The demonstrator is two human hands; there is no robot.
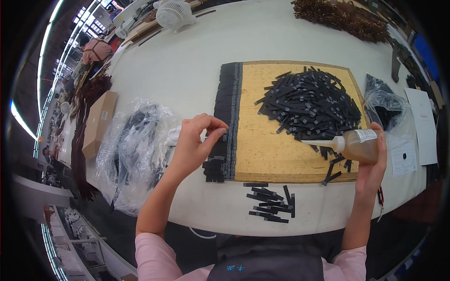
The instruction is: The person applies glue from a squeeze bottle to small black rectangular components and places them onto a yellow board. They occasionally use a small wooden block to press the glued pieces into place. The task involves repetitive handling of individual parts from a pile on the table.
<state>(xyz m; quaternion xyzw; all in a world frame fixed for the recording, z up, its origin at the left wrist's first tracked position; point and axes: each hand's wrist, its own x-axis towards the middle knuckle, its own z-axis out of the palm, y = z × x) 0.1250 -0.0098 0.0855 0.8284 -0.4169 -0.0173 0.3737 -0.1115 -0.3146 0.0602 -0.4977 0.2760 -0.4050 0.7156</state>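
In my right hand (373,173) is a squeeze bottle (363,146) of amber liquid, its pale pointed nozzle aimed left over the board. My left hand (194,140) is closed in a pinch at the row of black strips (228,93) along the left edge of the yellow board (253,154). Whatever lies between those fingertips is too small to make out. A big heap of loose black strips (311,103) with grey ends covers the board's right half. Several more strips (269,203) lie on the table in front of the board.
Left of my left hand sits a clear plastic bag (136,150) with dark pieces, beside a cardboard box (100,124). Another bag (386,105) and white papers (422,126) lie to the right. At the back are a white fan (173,15) and a brown bundle (340,18).
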